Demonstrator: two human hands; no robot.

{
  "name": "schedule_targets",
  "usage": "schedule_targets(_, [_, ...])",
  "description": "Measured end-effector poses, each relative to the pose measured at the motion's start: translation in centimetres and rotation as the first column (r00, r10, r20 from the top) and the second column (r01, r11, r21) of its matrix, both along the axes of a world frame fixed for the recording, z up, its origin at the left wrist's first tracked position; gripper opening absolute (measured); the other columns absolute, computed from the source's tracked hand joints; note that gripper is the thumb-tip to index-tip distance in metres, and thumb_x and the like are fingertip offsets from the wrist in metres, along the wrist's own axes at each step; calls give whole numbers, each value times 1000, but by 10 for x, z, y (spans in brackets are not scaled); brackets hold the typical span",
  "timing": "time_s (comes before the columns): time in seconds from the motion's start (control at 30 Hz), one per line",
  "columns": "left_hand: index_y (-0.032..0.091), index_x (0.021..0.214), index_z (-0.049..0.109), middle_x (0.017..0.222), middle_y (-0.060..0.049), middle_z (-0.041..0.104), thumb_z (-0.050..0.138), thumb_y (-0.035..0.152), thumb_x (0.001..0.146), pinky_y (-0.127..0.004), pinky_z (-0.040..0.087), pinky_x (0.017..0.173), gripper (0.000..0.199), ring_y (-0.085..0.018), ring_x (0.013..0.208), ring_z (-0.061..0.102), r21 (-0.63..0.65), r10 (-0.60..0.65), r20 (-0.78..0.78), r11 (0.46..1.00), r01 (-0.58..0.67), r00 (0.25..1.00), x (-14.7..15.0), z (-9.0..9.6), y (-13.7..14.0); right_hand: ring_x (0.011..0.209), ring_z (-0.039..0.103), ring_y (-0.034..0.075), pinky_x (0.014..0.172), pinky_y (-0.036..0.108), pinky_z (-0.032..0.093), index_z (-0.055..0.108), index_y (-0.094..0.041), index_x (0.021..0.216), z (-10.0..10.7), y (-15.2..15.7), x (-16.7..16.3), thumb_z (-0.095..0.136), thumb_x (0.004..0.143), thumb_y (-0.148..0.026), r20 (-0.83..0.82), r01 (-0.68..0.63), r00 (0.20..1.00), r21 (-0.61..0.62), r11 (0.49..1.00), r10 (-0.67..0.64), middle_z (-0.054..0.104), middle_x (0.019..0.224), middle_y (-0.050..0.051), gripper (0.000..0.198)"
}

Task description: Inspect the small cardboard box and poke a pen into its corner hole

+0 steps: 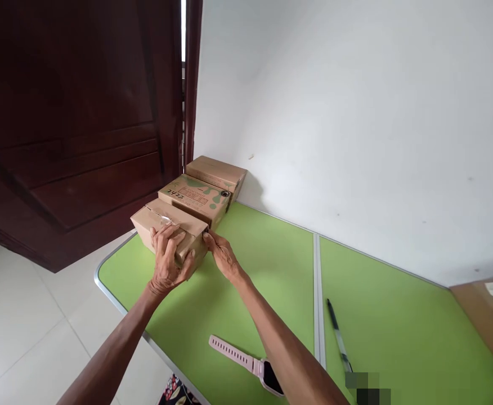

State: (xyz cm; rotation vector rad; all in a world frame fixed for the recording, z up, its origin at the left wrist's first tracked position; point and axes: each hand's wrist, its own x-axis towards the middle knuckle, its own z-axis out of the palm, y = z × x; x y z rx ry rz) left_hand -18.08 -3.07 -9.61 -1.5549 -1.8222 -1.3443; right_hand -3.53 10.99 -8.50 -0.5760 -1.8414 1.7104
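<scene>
In the head view, the near box [193,222] sits on the green table [272,242], between eight and nine o'clock from the view's middle, with shiny tape on its top. The left hand [168,261] grips it, bent fingers parted over the top and thumb at the near end. The right hand [222,253] has its thumb at the box's three-o'clock corner, fingers partly hidden; whether it pinches the edge or only presses there, I cannot tell. Taking the near box as the clock's centre, the printed box [198,199] is just beside it at one o'clock, and the far box [216,170] lies beyond in the same direction. The pink watch [233,353] lies between four and five, partly behind the right forearm; the pen [335,320] is at four, its lower end pixelated. The dark door [69,124] stands at ten, the white wall [348,112] at two.
</scene>
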Motion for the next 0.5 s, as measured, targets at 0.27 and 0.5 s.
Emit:
schedule_targets(0.27, [21, 144, 62, 162, -20, 54, 67, 53, 106, -78, 22, 135, 50, -49, 165, 41, -42, 52, 62, 998, -49, 997, 14, -18, 35, 123, 74, 28, 110, 54, 61, 73, -21, 137, 5, -7, 1, 67, 113, -48, 64, 218, 971, 154, 964, -230, 75, 139, 11, 37])
schedule_targets(0.5, [12, 154, 50, 169, -32, 44, 72, 49, 97, -81, 8, 135, 72, -56, 167, 29, -93, 73, 91, 994, -64, 993, 22, 5, 53, 112, 82, 28, 94, 41, 67, 78, -15, 134, 36, -20, 96, 70, 110, -48, 132, 175, 964, 344, 923, -232, 81, 136, 17, 42])
